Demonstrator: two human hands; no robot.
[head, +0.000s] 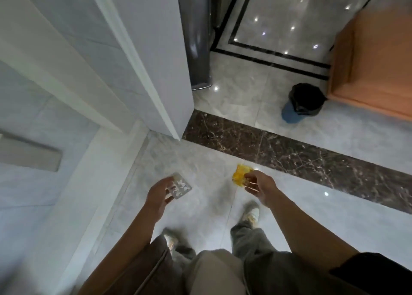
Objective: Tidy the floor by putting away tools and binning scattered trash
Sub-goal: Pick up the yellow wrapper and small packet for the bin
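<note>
Head view looks steeply down at a pale, glossy tiled floor [200, 156]. At far left a white wall [44, 49] and a white door frame [156, 83] fill the upper part of the picture. Below them, the left hand [156, 196] is closed around a silver blister pack [180, 186], gripping it at one end so the rest juts out to the right, held up off the floor. Further right, the right hand [259, 186] pinches a crumpled yellow wrapper [240, 175] between thumb and fingertips, also held in the air, just before a dark brown marble threshold strip [289, 152] that runs diagonally across the floor. Beneath the hands, two pale shoes and grey trouser legs show, blurred. Beyond the strip, on the right, a small blue bin with a black liner [305, 101] stands on the floor, just beside the corner of an orange-brown cabinet [374, 67] at the right edge.
</note>
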